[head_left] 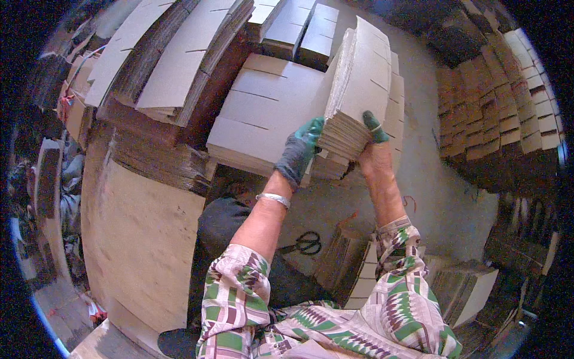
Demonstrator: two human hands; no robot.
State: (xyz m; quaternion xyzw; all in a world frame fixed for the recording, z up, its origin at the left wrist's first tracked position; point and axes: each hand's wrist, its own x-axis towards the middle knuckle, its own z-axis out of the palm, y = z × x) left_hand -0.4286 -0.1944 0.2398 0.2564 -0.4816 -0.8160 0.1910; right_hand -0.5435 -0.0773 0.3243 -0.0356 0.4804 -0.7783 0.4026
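Observation:
Between both hands I hold a thick bundle of slotted cardboard sheets [362, 78], its long side tilted up and away from me. My left hand [302, 149], in a grey and green glove, is closed on the bundle's near left edge. On the near right edge my right hand [375, 134] grips it, a green covering over the thumb; its other fingers are hidden under the cardboard. Beneath and left of the bundle lies a wide stack of slotted sheets [263, 107]. More cardboard shows just behind the bundle's right side.
Long stacks of slotted cardboard [185, 60] stand at the far left. A large plain board [140, 239] is at my left. Black-handled scissors [308, 243] lie low, near my left forearm. Piled cardboard bundles [487, 99] line the right side, with more cardboard [460, 287] at near right.

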